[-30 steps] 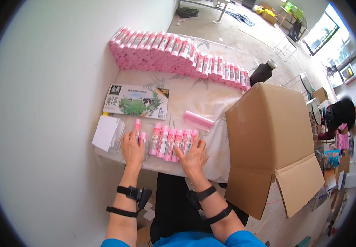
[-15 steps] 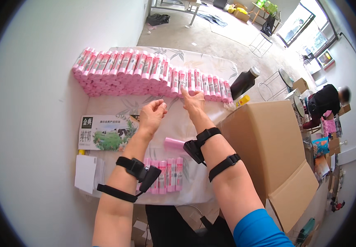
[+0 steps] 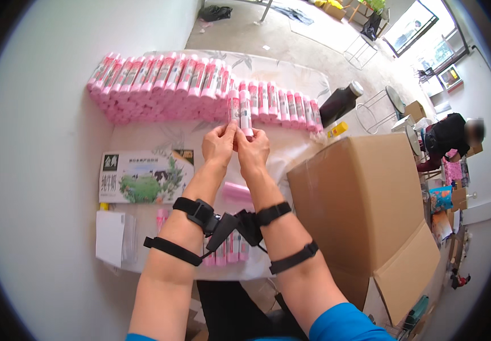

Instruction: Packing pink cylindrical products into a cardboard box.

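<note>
My left hand (image 3: 219,145) and my right hand (image 3: 253,151) meet over the middle of the table, fingers closed round the lower ends of two pink bag rolls (image 3: 239,111). The two rolls stand side by side in my fingers, printed wrappers showing. Just beyond them runs a long stack of similar pink rolls (image 3: 157,82), piled high at the left and lower at the right. A plain pink roll (image 3: 237,192) lies nearer, partly behind my right forearm. Several wrapped rolls (image 3: 231,250) lie in a row near the front edge, partly hidden by my forearms and the straps.
A large open cardboard box (image 3: 359,193) stands close on the right. Beyond it are a dark bottle (image 3: 339,105) and a yellow tube (image 3: 337,129). At left lie a printed carton panel (image 3: 143,177) and a white box (image 3: 112,236). Another person (image 3: 447,139) bends over at far right.
My right hand has drawn back from the stack toward me, and my left hand has moved right to join it. Two rolls are now held between my hands.
</note>
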{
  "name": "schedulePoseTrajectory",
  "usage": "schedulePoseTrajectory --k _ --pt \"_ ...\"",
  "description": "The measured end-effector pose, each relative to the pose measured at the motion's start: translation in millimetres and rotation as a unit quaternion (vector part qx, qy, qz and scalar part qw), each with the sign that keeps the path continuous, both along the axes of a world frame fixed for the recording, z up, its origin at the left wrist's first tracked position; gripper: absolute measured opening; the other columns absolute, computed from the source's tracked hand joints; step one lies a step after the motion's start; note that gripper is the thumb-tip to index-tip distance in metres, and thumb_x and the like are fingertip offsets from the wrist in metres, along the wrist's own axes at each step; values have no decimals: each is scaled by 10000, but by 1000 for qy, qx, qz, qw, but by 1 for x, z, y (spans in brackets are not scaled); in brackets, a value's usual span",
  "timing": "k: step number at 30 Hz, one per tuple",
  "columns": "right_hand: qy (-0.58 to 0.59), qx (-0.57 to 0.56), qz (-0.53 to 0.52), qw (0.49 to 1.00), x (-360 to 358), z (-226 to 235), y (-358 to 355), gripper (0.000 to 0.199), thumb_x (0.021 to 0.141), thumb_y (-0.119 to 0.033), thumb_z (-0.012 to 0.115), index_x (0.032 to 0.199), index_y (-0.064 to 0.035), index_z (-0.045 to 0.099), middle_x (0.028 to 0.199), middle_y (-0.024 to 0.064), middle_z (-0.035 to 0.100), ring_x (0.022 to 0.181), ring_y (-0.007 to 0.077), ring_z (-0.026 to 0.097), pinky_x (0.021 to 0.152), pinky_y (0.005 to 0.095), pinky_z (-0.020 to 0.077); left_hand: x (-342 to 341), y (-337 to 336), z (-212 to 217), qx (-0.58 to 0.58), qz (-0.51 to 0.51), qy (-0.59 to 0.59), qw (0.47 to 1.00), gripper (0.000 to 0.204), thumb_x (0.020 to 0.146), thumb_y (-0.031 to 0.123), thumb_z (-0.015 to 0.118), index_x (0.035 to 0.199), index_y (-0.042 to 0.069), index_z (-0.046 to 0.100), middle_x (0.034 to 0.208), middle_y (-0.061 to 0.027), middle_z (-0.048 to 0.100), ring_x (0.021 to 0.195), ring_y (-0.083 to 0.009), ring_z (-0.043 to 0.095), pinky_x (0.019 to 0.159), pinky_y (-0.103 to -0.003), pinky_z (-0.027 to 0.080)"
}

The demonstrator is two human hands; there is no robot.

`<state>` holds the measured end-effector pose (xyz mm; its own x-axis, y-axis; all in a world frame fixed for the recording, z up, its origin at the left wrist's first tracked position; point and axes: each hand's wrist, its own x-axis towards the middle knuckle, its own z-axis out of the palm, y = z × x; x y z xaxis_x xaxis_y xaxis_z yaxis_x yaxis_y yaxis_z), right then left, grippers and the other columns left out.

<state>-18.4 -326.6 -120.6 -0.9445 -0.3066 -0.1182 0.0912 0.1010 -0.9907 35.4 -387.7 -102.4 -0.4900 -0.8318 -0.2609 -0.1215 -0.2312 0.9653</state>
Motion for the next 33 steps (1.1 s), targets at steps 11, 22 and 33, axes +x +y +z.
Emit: schedulePoseTrajectory --k 11,22,33 --pt "84 213 86 970 214 45 160 341 845 -257 710 1002 9 567 749 168 613 688 340 621 650 440 478 213 100 18 -61 -79 -128 987 412 891 339 679 1049 -38 636 846 -125 644 764 -193 612 676 -359 490" --pt "169 367 80 911 182 9 201 765 719 -479 775 1228 8 476 1225 213 501 1157 389 485 939 506 414 270 99 -34 -261 -26 -368 892 759 829 482 664 1348 -38 473 1273 -250 472 1198 -410 429 1026 -486 339" --pt "40 361 111 925 180 -5 164 741 654 -496 799 1109 38 560 1028 253 642 978 396 630 835 481 507 248 91 -14 -205 -28 -432 878 1064 693 652 728 1379 -90 397 1374 -331 410 1283 -419 413 1071 -467 340"
